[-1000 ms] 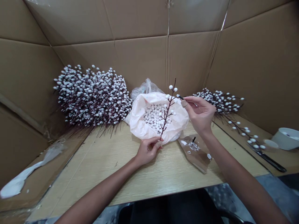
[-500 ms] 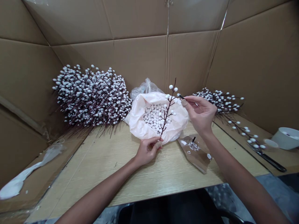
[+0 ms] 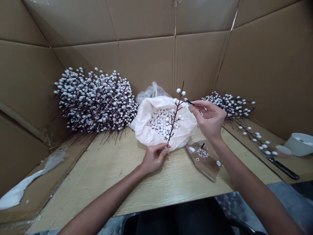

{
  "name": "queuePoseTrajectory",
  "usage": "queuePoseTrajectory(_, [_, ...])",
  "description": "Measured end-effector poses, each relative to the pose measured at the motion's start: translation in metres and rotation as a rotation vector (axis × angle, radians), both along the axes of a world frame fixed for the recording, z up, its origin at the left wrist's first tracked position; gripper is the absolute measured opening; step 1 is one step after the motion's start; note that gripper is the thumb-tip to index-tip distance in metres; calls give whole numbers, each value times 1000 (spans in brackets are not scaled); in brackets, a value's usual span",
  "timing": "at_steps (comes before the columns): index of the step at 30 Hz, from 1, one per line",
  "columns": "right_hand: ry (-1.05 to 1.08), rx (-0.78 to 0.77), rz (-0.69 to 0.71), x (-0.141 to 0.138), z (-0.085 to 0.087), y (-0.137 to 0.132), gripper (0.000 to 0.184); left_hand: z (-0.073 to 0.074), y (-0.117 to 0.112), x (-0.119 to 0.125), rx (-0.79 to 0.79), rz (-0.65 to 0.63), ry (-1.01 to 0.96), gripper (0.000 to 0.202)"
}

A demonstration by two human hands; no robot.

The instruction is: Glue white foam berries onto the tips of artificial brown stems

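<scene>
My left hand (image 3: 154,158) pinches the bottom of a thin dark branch (image 3: 175,115) that stands upright and carries a few white beads. My right hand (image 3: 209,118) is closed at the tip of one of its side twigs, thumb and forefinger pressed together there. Right behind the branch lies a pale pink plastic bag (image 3: 146,125), open and full of loose white beads (image 3: 158,121).
A big heap of beaded branches (image 3: 95,99) lies at the back left, a smaller heap (image 3: 227,104) at the right. A cardboard scrap with glue (image 3: 204,158), a black tool (image 3: 282,168) and a white bowl (image 3: 299,143) sit on the wooden table (image 3: 137,182). Cardboard walls enclose it.
</scene>
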State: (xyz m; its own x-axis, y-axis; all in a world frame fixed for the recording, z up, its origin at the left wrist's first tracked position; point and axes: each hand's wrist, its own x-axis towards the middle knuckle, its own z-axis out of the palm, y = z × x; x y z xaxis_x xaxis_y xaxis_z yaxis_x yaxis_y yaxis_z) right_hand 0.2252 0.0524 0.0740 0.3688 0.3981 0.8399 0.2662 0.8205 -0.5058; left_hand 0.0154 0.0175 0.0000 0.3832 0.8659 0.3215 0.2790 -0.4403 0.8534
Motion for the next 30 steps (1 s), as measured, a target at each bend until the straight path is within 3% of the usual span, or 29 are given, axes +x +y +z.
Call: queuePoseTrajectory(30, [-40, -14, 1, 3, -3, -2, 18, -1, 1, -1, -6, -18, 6, 29])
